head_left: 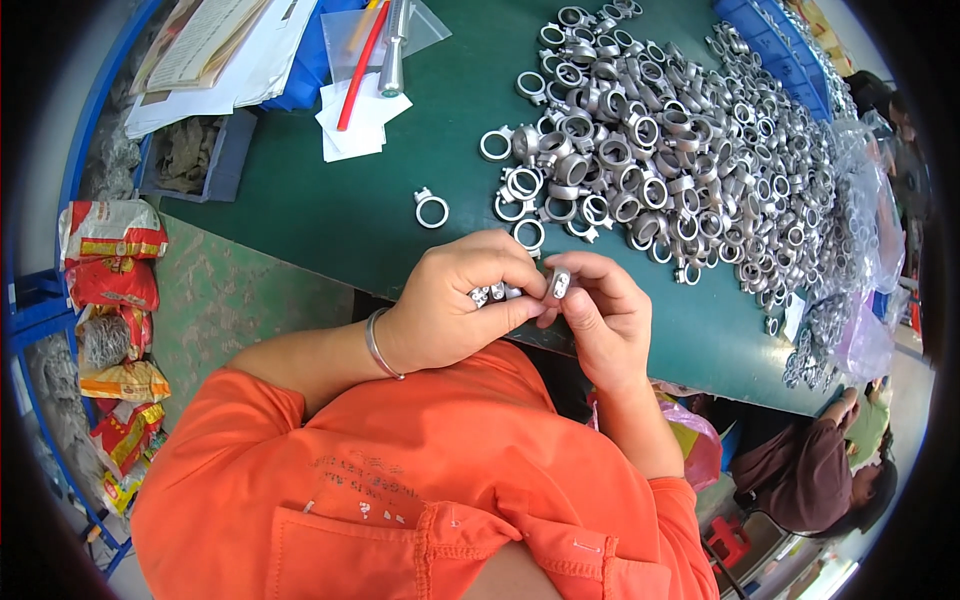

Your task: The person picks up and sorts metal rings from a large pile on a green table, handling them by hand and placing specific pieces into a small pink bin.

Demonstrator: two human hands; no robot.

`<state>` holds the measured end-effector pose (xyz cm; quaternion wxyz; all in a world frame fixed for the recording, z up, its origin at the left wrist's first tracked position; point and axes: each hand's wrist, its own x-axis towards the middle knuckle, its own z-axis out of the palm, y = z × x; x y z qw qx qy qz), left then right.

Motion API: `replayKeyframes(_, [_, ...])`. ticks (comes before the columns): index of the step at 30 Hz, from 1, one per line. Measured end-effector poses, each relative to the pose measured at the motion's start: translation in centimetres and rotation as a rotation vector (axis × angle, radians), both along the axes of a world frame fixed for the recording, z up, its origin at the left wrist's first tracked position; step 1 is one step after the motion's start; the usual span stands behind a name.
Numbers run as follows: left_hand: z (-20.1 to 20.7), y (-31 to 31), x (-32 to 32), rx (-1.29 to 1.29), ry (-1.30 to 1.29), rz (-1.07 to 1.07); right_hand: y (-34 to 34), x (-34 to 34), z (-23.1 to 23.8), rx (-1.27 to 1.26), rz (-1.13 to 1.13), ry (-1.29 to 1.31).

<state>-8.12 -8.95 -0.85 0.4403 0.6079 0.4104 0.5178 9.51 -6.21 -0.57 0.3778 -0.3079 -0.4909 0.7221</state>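
My left hand (455, 295) is closed around a few small metal ring clamps, whose silvery ends (490, 293) show between thumb and fingers. Pinched between the thumb and fingers of my right hand (608, 310) is one metal ring clamp (560, 283), turned edge-on. Both hands meet at the table's near edge, fingertips almost touching. One loose ring clamp (432, 210) lies on the green table (330, 215) just beyond my left hand. Past my right hand spreads a large heap of the same grey rings (650, 150), each with a small lug.
Papers (220, 60), a grey bin (205, 160), a red pen (362, 65) and a metal tool (394, 50) sit at the far left. Blue crates (775, 50) and plastic bags (865, 190) border the heap. Bags fill a left-hand rack (115, 255). Another person (810, 470) sits at right.
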Motion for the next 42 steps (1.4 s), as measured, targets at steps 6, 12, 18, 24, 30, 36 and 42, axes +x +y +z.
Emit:
replayKeyframes(6, [0.0, -0.1, 0.2, -0.042, -0.004, 0.030, 0.0, 0.0, -0.2, 0.047, -0.043, -0.006])
replayKeyframes(12, [0.2, -0.2, 0.5, -0.073, -0.041, 0.009, -0.1, 0.2, -0.5, -0.147, -0.057, -0.034])
replayKeyframes(18, [0.4, -0.3, 0.7, -0.126, -0.082, 0.001, 0.1, 0.3, 0.0, -0.172, 0.015, -0.127])
replayKeyframes(24, [0.1, -0.6, 0.5, -0.264, -0.183, -0.068, -0.3, -0.3, 0.4, -0.066, -0.131, -0.193])
replayKeyframes(30, [1.2, 0.4, -0.2, -0.925, -0.657, -0.258, 0.0, 0.0, -0.2, 1.054, -0.400, -0.492])
replayKeyframes(36, [0.5, -0.1, -1.0, -1.080, -1.076, -0.378, 0.6, -1.2, 1.1, 1.341, -0.090, -0.201])
replayKeyframes(42, [-0.2, -0.3, -2.8, -0.805, -1.025, -0.229, 2.4, -2.7, 0.1, 1.147, -0.160, -0.798])
